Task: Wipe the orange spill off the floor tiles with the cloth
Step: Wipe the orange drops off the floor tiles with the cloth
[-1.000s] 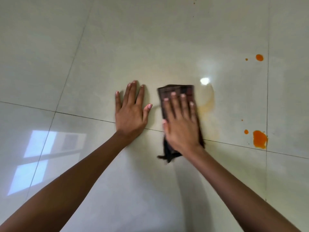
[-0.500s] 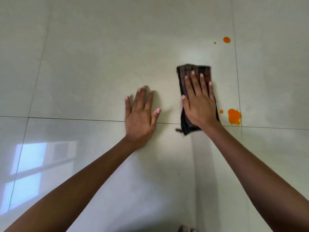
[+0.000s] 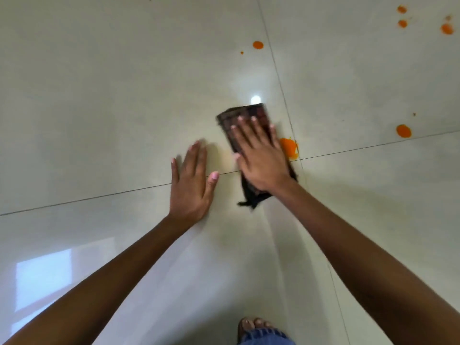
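Both hands lie flat with fingers straight, clenched on nothing. The left hand point(image 3: 191, 180) is spread on the bare floor tiles point(image 3: 99, 95), its thumb across a grout line. The right hand point(image 3: 261, 155) presses palm-down on the cloth point(image 3: 249, 113) just to its right.

The cloth is a dark folded strip, blurred, its pattern hard to read. Its middle is hidden under the right hand; only the far end beyond the fingertips and a ragged near tail below the wrist show.

The orange spill point(image 3: 288, 146) sits right against the right side of that hand, beside the crossing of two grout lines. Its left edge is covered by the hand, so I cannot tell whether the cloth touches it.

Smaller orange drops lie apart on the tiles — one far drop point(image 3: 258, 45) with a speck beside it, one right drop point(image 3: 403, 130), and a blurred cluster point(image 3: 447, 28) at the far right corner. Another is cut off by the far edge.

At the near edge, toes point(image 3: 251, 323) and a denim hem point(image 3: 263, 337) are partly cropped. A pale window reflection point(image 3: 42, 277) glazes the near left tile.
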